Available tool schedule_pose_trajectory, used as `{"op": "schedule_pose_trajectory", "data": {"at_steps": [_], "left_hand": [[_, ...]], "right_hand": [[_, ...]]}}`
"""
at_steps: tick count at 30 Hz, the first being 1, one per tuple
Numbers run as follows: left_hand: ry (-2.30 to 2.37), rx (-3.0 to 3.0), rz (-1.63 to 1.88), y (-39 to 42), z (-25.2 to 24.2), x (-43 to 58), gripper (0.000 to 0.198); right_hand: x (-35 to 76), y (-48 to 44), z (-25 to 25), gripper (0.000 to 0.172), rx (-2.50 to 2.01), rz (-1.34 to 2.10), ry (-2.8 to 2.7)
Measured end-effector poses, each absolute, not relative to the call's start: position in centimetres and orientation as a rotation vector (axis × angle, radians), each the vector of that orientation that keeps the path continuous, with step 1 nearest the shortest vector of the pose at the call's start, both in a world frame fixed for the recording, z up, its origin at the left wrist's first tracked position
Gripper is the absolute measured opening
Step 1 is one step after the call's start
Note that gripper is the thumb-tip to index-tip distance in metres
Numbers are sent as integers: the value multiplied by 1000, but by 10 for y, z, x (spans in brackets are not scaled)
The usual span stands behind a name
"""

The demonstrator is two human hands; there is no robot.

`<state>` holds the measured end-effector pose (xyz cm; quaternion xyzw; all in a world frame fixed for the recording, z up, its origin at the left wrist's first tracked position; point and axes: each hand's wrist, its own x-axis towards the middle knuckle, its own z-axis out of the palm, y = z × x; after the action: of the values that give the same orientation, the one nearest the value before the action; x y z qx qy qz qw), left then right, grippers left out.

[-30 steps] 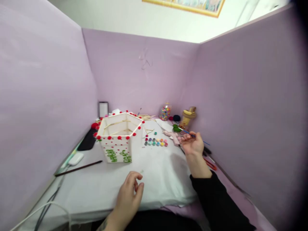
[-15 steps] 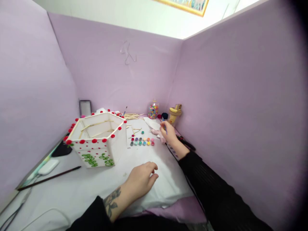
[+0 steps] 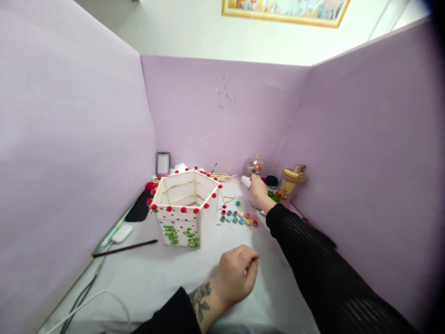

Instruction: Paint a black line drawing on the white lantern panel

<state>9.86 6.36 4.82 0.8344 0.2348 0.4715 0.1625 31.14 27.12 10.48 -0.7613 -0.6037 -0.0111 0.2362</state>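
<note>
The table (image 3: 167, 278), walled in by lilac panels, is covered with a white cloth. Near its left-centre stands the box (image 3: 182, 208), a white five-sided paper piece. It looks well advanced: red dots line its rim, small red specks and two green loop patterns mark the front face. The other faces cannot be seen, so what remains is hard to judge.

The right hand (image 3: 257, 192) reaches to the table's far right corner, by the bead jar (image 3: 254, 167); whether it grips anything cannot be told.

The left hand (image 3: 238, 273) rests near the front edge, fingers loosely curled, holding nothing visible.

The paint pots (image 3: 239, 217) sit in a row right of the box.

A brush (image 3: 125, 248) lies near the left edge.
</note>
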Motion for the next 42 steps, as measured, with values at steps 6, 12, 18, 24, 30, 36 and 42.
{"op": "schedule_pose_trajectory", "data": {"at_steps": [6, 12, 18, 24, 30, 36, 42], "left_hand": [[725, 2246, 1591, 69, 51, 93, 14], [854, 2009, 1769, 68, 84, 82, 46], [743, 2071, 1152, 57, 112, 86, 31], [866, 1903, 882, 59, 95, 73, 14], [957, 1709, 843, 64, 87, 58, 24], [889, 1615, 705, 53, 87, 45, 17], [897, 1298, 771, 37, 68, 40, 17]], "right_hand": [[332, 214, 186, 18, -1641, -55, -1724], [332, 94, 210, 10, -1270, 205, -2073], [325, 44, 186, 10, -989, 282, -2244], [341, 52, 157, 11, -992, 296, -2151], [349, 67, 161, 16, -1110, 364, -1945], [353, 63, 142, 19, -1187, 421, -1952], [364, 45, 97, 39, -1269, 399, -1699]]}}
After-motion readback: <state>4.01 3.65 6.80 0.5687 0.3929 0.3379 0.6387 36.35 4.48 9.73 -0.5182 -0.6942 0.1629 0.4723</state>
